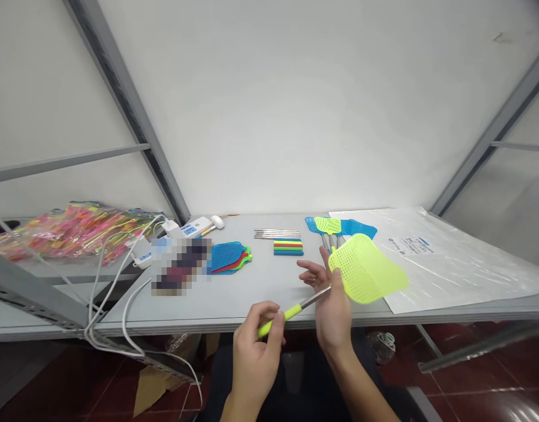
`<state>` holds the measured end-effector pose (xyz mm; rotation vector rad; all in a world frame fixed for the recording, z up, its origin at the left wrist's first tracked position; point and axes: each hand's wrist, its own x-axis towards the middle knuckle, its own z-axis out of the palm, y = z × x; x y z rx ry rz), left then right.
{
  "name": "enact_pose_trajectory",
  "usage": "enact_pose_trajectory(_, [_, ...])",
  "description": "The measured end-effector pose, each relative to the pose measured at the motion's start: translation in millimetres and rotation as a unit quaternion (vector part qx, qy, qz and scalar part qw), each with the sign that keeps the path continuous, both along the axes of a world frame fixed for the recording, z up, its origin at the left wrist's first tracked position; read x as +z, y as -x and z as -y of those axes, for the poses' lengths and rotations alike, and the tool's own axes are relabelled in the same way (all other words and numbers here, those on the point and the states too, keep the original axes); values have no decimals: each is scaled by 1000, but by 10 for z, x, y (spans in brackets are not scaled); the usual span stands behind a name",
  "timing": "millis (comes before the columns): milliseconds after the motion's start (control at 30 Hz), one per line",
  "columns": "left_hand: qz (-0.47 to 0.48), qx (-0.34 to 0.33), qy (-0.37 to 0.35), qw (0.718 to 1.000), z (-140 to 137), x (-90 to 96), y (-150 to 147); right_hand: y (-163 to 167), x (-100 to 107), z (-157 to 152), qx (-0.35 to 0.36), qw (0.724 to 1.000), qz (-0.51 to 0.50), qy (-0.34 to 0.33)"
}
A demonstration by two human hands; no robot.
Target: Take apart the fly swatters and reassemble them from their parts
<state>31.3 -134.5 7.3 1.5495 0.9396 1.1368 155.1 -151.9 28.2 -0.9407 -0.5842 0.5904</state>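
Note:
A yellow-green fly swatter (369, 269) with a metal rod is held slantwise over the table's front edge. My left hand (258, 346) is closed around its yellow-green grip. Around the rod's upper end, just below the perforated head, my right hand (333, 310) pinches with the thumb on top and some fingers stretched out. Beyond the hands lie a row of metal rods (277, 233) and a stack of coloured grip tubes (288, 247). To their left is a pile of blue, red and green swatter heads (227, 258). Several swatters with metal rods, topped by a blue one (357, 227), lie behind my right hand.
A white plastic bag (449, 264) with a label covers the table's right side. At left are a power strip (196, 227), white cables (126, 310) and a blurred-out object (181, 266). Bagged colourful items (84, 231) lie farther left. A plastic bottle (382, 346) is below the table.

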Motion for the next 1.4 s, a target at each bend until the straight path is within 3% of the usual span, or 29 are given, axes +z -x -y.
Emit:
enact_pose_trajectory(100, [24,-120,111,986,70,0,-119,14,15,72,66,994,81,42])
enact_pose_trajectory(167, [97,-147,171,969,105,17,-263,46,-6,126,82,985,135,74])
enact_pose_trajectory(233, [143,-147,190,960,105,59,-433,17,-28,166,46,972,198,119])
enact_pose_trajectory(333, [77,-213,181,957,25,159,-681,-225,2,196,-40,936,281,209])
enact_pose_trajectory(400, [-10,-287,117,951,-76,229,-818,-493,65,199,-77,891,331,300])
enact_pose_trajectory(467, [-90,-331,-14,939,-203,279,-921,-782,140,179,-96,832,370,403])
enact_pose_trajectory(533, [-147,-322,-143,924,-343,288,-991,-1042,205,123,-112,776,386,485])
enact_pose_trajectory(633, [-191,-279,-237,911,-546,220,-1049,-1344,254,-30,-129,720,388,561])
enact_pose_trajectory(933, [-254,-239,-295,889,-785,-40,-1098,-1769,112,-437,-102,671,411,609])
enact_pose_trajectory(1400, [-254,-246,-295,888,-759,-63,-1097,-1586,-8,-459,-99,609,453,643])
